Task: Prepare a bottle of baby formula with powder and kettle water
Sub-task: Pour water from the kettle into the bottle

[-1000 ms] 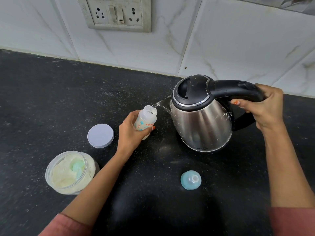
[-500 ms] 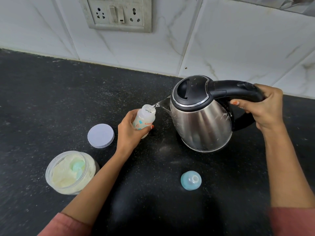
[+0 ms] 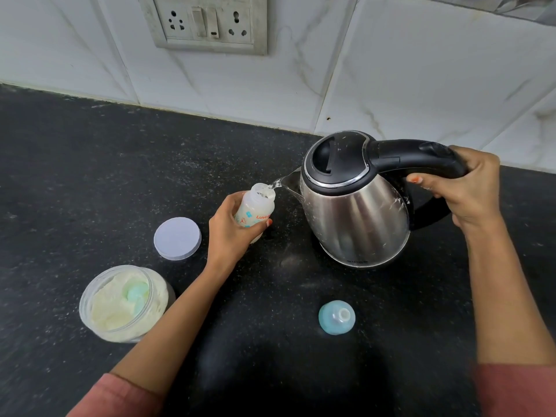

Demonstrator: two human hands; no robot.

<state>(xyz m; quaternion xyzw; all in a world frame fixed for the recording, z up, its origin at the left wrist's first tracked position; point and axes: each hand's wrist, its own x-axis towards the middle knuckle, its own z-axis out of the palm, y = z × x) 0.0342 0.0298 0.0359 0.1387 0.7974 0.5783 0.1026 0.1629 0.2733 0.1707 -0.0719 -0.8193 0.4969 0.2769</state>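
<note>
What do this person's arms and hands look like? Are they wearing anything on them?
The left hand and right hand wear no gloves, and no rings or watch show. The thumbnails carry orange-red polish. A dusty-red left sleeve and right sleeve end near the elbows.

Left hand (image 3: 231, 233) reaching forward from lower left, fingers wrapped round the bottle (image 3: 255, 210), right hand (image 3: 469, 191) curled round the kettle handle (image 3: 415, 155), both arms extended

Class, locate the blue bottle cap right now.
In the head view, the blue bottle cap sits on the black counter, right of centre, nearer the camera than the kettle.
</note>
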